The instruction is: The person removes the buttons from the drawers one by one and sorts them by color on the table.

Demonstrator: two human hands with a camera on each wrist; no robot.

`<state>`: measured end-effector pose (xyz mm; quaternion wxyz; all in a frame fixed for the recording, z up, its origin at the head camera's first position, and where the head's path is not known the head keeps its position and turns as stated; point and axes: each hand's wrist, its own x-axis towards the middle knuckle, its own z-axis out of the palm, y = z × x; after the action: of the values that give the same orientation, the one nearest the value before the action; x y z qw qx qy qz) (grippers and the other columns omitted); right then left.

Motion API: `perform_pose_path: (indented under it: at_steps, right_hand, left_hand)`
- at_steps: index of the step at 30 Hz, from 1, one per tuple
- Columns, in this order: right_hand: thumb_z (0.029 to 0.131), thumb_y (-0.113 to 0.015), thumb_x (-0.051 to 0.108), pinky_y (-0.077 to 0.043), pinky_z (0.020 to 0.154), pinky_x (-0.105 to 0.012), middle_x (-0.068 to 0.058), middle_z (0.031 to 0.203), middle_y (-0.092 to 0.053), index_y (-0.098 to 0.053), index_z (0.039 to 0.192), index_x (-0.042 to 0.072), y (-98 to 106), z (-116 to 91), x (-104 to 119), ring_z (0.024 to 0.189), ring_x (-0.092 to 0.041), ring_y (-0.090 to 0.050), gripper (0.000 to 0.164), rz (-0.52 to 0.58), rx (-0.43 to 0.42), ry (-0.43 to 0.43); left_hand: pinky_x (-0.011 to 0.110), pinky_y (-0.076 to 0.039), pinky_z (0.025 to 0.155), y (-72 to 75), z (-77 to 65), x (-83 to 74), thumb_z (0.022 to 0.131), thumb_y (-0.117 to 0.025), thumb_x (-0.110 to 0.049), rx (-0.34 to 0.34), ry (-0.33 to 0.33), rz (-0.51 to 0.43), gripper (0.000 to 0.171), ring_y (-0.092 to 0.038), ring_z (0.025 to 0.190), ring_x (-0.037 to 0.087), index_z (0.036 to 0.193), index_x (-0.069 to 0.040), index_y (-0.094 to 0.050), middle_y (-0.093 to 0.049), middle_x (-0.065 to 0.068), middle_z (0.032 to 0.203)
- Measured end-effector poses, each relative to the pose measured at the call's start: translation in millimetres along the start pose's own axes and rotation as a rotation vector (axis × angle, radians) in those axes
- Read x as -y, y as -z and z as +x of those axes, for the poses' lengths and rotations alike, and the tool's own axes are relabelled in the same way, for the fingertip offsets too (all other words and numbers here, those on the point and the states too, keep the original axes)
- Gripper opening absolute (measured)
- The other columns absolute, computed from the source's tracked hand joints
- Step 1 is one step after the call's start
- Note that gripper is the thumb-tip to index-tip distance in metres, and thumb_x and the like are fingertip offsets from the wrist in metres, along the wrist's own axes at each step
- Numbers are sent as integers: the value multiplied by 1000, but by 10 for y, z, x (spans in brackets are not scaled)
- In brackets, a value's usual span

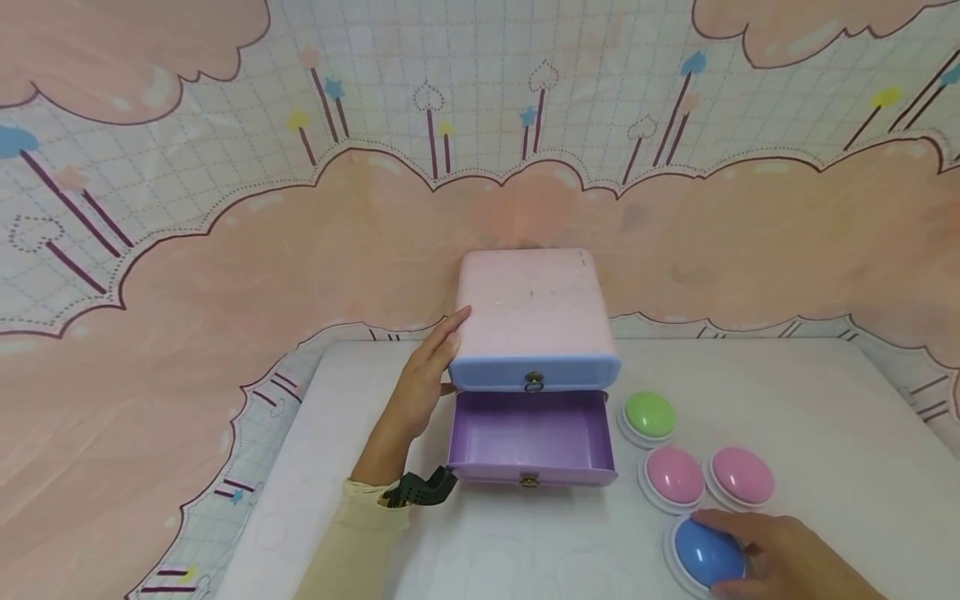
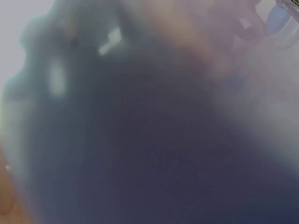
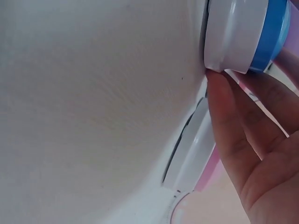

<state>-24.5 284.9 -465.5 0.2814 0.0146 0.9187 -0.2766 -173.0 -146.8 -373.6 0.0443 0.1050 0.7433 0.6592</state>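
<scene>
A small pink-topped chest stands at the back of the white table, its blue upper drawer closed. Below, the purple drawer is pulled out with nothing visible inside. My left hand lies along the chest's left side, fingers fairly straight. At the front right, my right hand holds a round blue push button with a white base; its thumb and fingers are around the edge. The right wrist view shows the fingers touching that white base. Dark blur fills most of the left wrist view.
Right of the drawer stand a green button and two pink buttons, one nearer the drawer and one farther right. A patterned cloth hangs behind the white table.
</scene>
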Motion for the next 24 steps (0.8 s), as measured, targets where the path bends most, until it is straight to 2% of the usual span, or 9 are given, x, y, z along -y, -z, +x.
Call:
perform_pose_path:
  at_steps: [8,15,17,19,24]
  right_hand:
    - [63,-85,67,-55,91,-62,1,141,-62,-58,143,36,6,6,34,117,-22,-61,90,-36,-2,-20]
    - [61,-83,71,-57,87,-62,2,138,-65,-58,142,40,91,-5,159,112,-23,-64,90,-79,-28,-74]
    - [63,-81,73,-57,88,-61,3,135,-67,-60,140,40,148,1,212,114,-25,-66,87,-107,-71,-46]
    - [67,-79,72,-58,88,-58,6,130,-70,-62,139,37,207,5,275,114,-25,-68,82,-128,-130,21]
    - [82,-75,64,-62,83,-37,20,108,-73,-67,135,30,264,7,504,97,-5,-68,63,-179,-271,252]
  left_hand:
    - [72,-43,103,11,-1,-12,109,-40,-42,-3,1,12,45,-31,151,31,154,-39,-43,-25,-6,168]
    - [72,-43,103,8,-11,1,110,-40,-41,-6,5,-2,46,-31,151,31,155,-36,-42,-24,-4,169]
    - [71,-43,103,5,-15,4,109,-40,-41,-4,5,-7,46,-32,151,31,155,-36,-43,-24,-4,169]
    - [71,-44,103,5,-14,6,109,-40,-41,-3,-2,-4,46,-32,151,31,155,-37,-43,-25,-4,169]
    - [72,-43,103,13,-4,1,109,-40,-41,1,-10,0,45,-32,151,31,155,-37,-43,-25,-5,168]
